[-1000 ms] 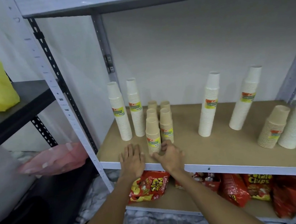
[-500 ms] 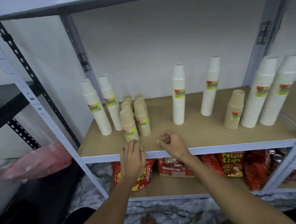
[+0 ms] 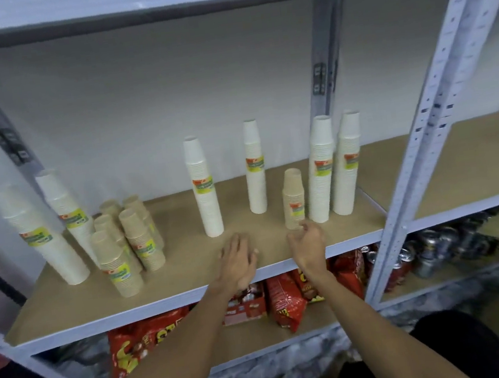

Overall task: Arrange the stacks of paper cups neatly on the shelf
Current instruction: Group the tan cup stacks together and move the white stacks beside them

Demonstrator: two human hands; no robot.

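The stacks of paper cups all stand on the brown board of the middle shelf (image 3: 67, 311). At the left end two tall white stacks (image 3: 46, 244) stand side by side. Just beside them is a tight group of short brown stacks (image 3: 141, 244). Near the middle one white stack (image 3: 206, 194) stands alone, and another white stack (image 3: 255, 172) stands further back, apart from it. To the right, a single brown stack (image 3: 293, 199) stands just beside a pair of white stacks (image 3: 322, 173). These two are close together, near the grey upright post (image 3: 423, 121). Every stack is wider at the bottom and has a yellow-green label.

The left hand (image 3: 238, 260) is over the front part of the board, palm down. Its fingers are straight and close together, and they hold nothing. The right hand (image 3: 307, 241) is just in front of the single brown stack. Its fingers are loosely curled and hold nothing. I cannot tell whether the fingertips touch the stack.

On the lower shelf there are red snack bags (image 3: 285, 301) and, further right, metal cans (image 3: 422, 258).
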